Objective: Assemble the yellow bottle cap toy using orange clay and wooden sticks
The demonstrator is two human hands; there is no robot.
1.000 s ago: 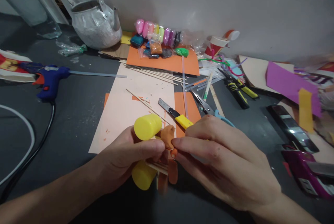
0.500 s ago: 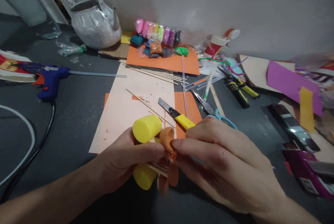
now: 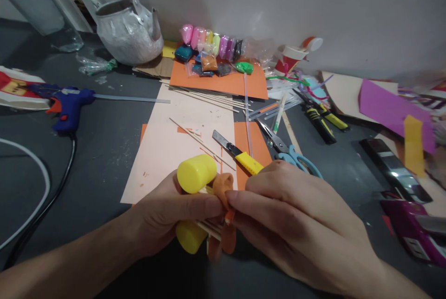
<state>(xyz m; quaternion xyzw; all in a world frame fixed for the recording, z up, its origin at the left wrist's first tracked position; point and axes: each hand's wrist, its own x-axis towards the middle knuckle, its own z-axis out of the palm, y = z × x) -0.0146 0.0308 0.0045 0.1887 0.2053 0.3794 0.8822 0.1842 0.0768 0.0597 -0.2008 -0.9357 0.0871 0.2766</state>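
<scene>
My left hand (image 3: 167,210) is closed round a small craft model of wooden sticks (image 3: 209,230) with a yellow cylinder (image 3: 195,174) on top and another yellow cylinder (image 3: 190,236) below. At the model's right end sits a lump of orange modelling clay (image 3: 222,185). Flat orange paddle-like pieces (image 3: 228,238) hang beneath it. My right hand (image 3: 296,215) pinches the clay between thumb and index finger; its other fingers are curled and partly hidden. Just beyond the right hand lies a yellow utility knife (image 3: 244,158), with blue-handled scissors (image 3: 289,150) beside it.
White paper (image 3: 156,150) with thin sticks (image 3: 202,143) lies ahead. Behind it, packets of coloured clay (image 3: 209,48) rest on orange card (image 3: 230,85). A metal kettle (image 3: 128,34) and a blue glue gun (image 3: 69,108) stand left. Pliers (image 3: 318,122) and a purple stapler (image 3: 407,229) lie right.
My right fingertips have shifted slightly down and left on the orange clay, whose lower part looks more drawn out. The view has moved a little; both hands keep their hold.
</scene>
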